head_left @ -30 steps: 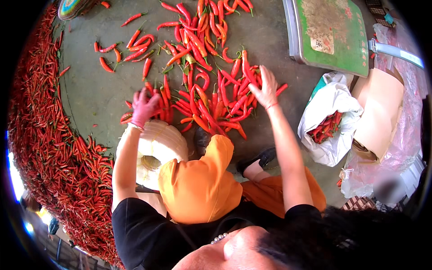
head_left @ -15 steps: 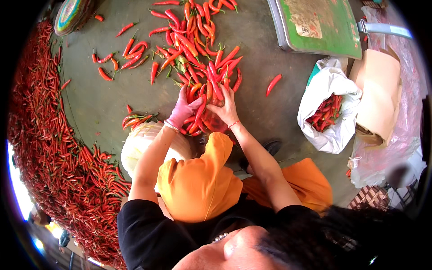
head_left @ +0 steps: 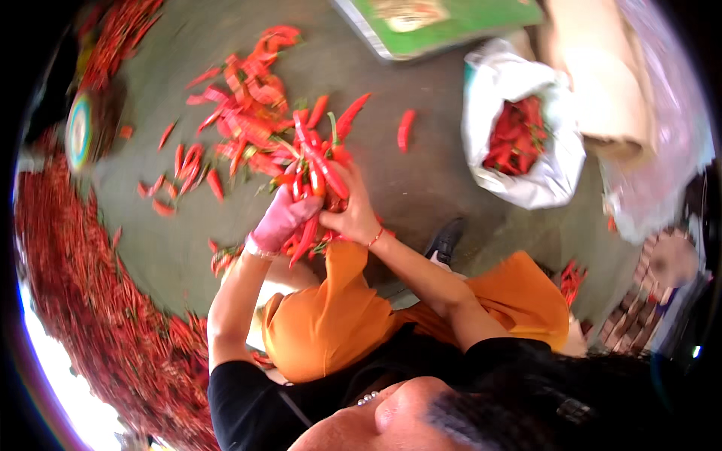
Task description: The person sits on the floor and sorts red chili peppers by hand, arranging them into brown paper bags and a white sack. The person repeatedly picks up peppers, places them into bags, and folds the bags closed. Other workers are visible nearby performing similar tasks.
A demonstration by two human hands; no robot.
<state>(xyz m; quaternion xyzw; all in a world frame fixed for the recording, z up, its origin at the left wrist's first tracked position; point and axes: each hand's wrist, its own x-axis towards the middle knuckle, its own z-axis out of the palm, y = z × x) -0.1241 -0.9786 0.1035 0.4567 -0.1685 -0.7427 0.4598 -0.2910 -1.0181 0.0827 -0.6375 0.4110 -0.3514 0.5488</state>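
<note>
A bunch of red chili peppers (head_left: 317, 167) is gathered between my two hands, stems mostly pointing away from me. My left hand (head_left: 280, 219), in a pink glove, closes round the bunch from the left. From the right, my bare right hand (head_left: 352, 207) grips the same peppers, a thin red band at its wrist. Beyond the hands a loose pile of red chili peppers (head_left: 248, 113) spreads over the grey floor. Some peppers also lie below my hands, partly covered by them. Motion blurs the picture somewhat.
A long heap of red chilies (head_left: 98, 316) runs along the left. At right stand a white sack (head_left: 560, 177) holding chilies, a brown paper roll (head_left: 602, 68) and clear plastic sheeting (head_left: 654, 150). A green platform (head_left: 451, 26) is at the top. My shoe (head_left: 446, 239) rests nearby.
My hands have come closer together and now hold a bunch of peppers raised between them. The view has shifted and turned, so the sack and green platform appear higher and further left.
</note>
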